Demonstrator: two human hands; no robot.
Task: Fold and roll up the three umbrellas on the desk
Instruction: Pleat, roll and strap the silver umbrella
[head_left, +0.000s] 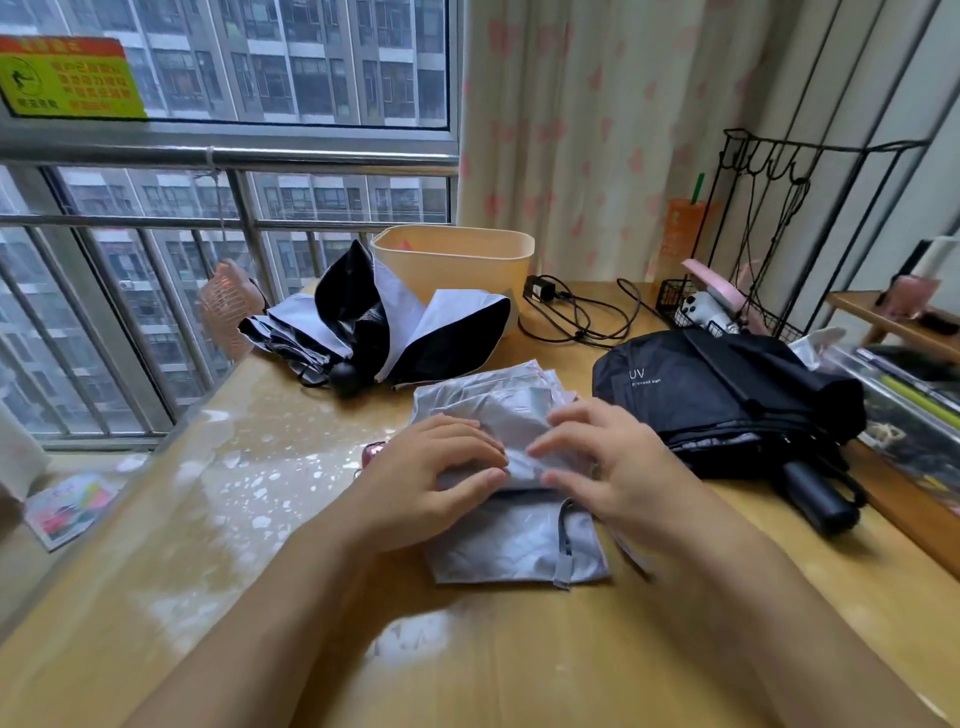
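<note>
A pale grey umbrella (514, 540) lies collapsed in the middle of the wooden desk (260, 545), its cloth in flat folds and its strap hanging at the near edge. My left hand (431, 473) and my right hand (608, 462) both rest on its middle, fingers curved over the cloth and fingertips almost meeting. A white umbrella with black lining (374, 332) sprawls loose at the back left, its round black handle toward me. A black umbrella marked UV (727, 400) lies loosely bunched at the right, its black handle pointing to the near right.
A cream plastic bin (452, 260) stands at the back of the desk. Beside it lie a black charger and cable (576, 312). A black wire rack (753, 260) holds small items at the back right. A pink fan (228, 306) stands by the window railing.
</note>
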